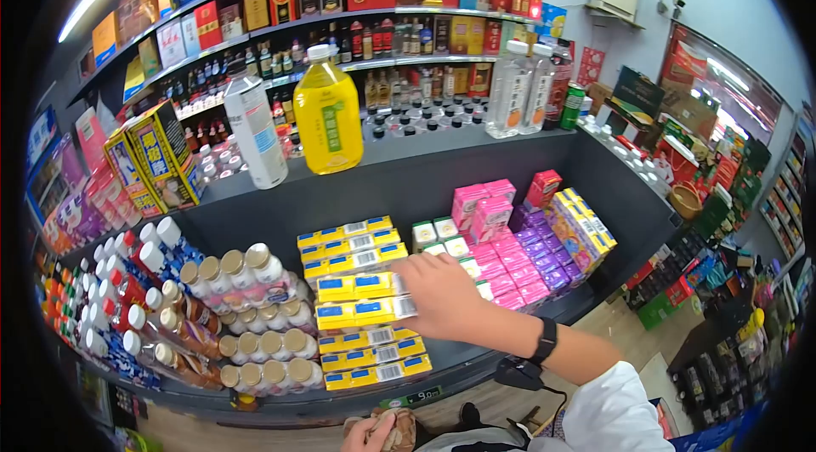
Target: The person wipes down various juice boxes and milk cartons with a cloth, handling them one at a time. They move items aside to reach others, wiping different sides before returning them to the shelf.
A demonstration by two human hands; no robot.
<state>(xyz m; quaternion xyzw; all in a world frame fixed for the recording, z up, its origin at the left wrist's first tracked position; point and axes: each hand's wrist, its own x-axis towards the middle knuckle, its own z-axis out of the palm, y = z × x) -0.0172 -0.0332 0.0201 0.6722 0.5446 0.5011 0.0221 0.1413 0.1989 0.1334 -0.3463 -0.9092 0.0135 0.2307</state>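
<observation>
My right hand (446, 295), with a dark band (545, 340) on its wrist, reaches in from the right. Its fingers curl over the right ends of stacked yellow boxes (357, 313) with blue panels and barcodes. At the bottom edge, my left hand (370, 435) is partly cut off, its fingers closed on a brown patterned cloth-like thing (401, 428). Beside the right hand stand white-and-green cartons (446, 228), pink boxes (507, 269) and purple boxes (548, 250). Shrink-wrapped packs of gold-capped bottles (268, 346) sit left of the yellow boxes.
Above the display, a dark ledge (425, 151) carries a large yellow jug (328, 116), a white bottle (257, 133) and clear bottles (510, 90). Behind are shelves (391, 11) of boxed liquor. Many capped bottles (144, 324) fill the left side. A price tag (412, 398) sits on the front edge.
</observation>
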